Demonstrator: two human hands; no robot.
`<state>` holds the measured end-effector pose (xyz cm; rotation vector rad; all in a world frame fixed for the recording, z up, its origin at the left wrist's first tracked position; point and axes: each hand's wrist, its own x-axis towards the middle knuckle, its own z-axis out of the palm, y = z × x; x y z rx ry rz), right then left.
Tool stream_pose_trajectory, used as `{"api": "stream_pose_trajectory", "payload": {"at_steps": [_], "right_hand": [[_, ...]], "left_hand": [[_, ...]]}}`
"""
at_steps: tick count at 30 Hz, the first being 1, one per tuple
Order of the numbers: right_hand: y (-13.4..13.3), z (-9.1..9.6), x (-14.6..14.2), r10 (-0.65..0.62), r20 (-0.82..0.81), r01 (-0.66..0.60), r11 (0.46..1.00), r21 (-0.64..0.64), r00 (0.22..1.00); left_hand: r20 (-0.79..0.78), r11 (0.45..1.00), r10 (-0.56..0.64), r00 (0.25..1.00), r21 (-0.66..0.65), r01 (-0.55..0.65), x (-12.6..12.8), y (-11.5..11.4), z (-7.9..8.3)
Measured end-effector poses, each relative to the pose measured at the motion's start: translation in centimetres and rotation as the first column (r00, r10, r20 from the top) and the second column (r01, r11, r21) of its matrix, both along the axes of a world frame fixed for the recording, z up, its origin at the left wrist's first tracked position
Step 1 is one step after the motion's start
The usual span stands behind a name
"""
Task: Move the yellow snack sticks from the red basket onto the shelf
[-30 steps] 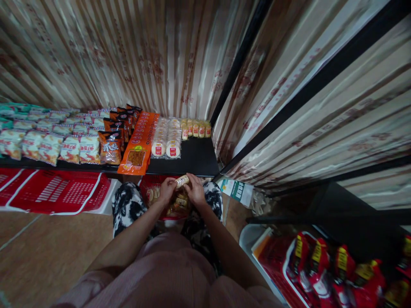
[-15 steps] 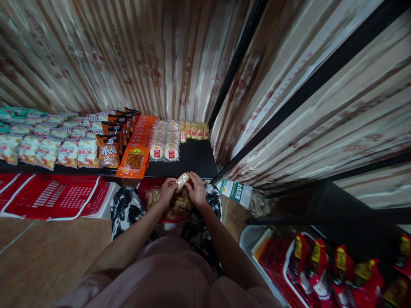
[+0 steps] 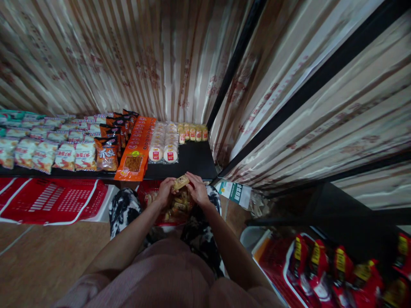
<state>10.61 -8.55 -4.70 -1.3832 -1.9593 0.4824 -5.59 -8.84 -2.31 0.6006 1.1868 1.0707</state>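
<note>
Between my two hands is a small gold-wrapped snack (image 3: 181, 183), held over a red basket (image 3: 162, 223) at my knees. My left hand (image 3: 166, 191) pinches its left end, and my right hand (image 3: 197, 188) grips the right end. More gold-wrapped snacks (image 3: 180, 206) lie loose in the basket below. Ahead, on the black shelf (image 3: 195, 160), a short row of similar small yellow packets (image 3: 193, 132) stands at the back right corner. To the left of them sit clear packs of round white cakes (image 3: 163, 154).
Along the shelf's left are an orange snack strip (image 3: 136, 149), orange-black bags (image 3: 107, 154) and rows of white bags (image 3: 64, 156). A red basket (image 3: 64, 201) stands under the shelf. Red packets (image 3: 317, 265) fill another basket at lower right. A black frame post (image 3: 237, 60) rises before striped curtains.
The gold-wrapped snack has turned in my hands, its pale printed face now replaced by a plainer gold side. Both hands stay at nearly the same spot; the view has shifted slightly.
</note>
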Motion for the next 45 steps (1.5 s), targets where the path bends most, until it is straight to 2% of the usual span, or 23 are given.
{"api": "stream_pose_trajectory", "payload": {"at_steps": [4,9,14,18,20,23,29,36,39,45], "right_hand": [[0.1,0.3,0.1,0.000,-0.030,-0.001,1.000,-0.019,1.000],[0.2,0.6,0.4,0.004,-0.094,-0.010,0.998,-0.060,0.996],[0.2,0.6,0.5,-0.073,-0.215,0.030,0.980,-0.197,0.974],[0.3,0.4,0.3,-0.147,-0.400,-0.017,0.925,-0.380,0.905],[0.3,0.3,0.1,-0.178,-0.491,-0.058,0.902,-0.427,0.853],[0.4,-0.1,-0.2,-0.218,-0.565,-0.053,0.904,-0.424,0.795],[0.7,-1.2,-0.4,-0.274,-0.627,-0.039,0.898,-0.438,0.729],[1.1,-1.5,-0.7,-0.411,-0.669,0.013,0.857,-0.514,0.619],[1.4,-1.4,-0.5,-0.407,-0.649,0.054,0.869,-0.492,0.643],[2.0,-0.6,0.1,-0.368,-0.434,0.211,0.906,-0.368,0.822]], "left_hand": [[0.053,0.999,-0.039,0.998,-0.027,0.041,-0.4,0.4,0.8],[0.106,0.994,-0.088,0.990,-0.055,0.094,-0.6,1.2,0.6],[0.136,0.988,-0.125,0.983,-0.075,0.136,-0.5,1.9,0.5],[0.142,0.983,-0.124,0.982,-0.118,0.141,-0.3,2.6,0.3],[0.140,0.983,-0.103,0.985,-0.137,0.123,-0.1,2.9,0.2],[0.145,0.983,-0.077,0.986,-0.156,0.100,0.3,3.4,0.0],[0.155,0.978,-0.022,0.988,-0.199,0.054,1.0,4.0,0.4],[0.211,0.988,-0.040,0.977,-0.137,0.070,2.0,4.4,1.5],[0.161,0.994,-0.074,0.984,-0.064,0.085,2.6,4.6,1.6],[-0.076,0.995,-0.096,0.992,0.024,0.098,3.6,5.3,1.3]]}}
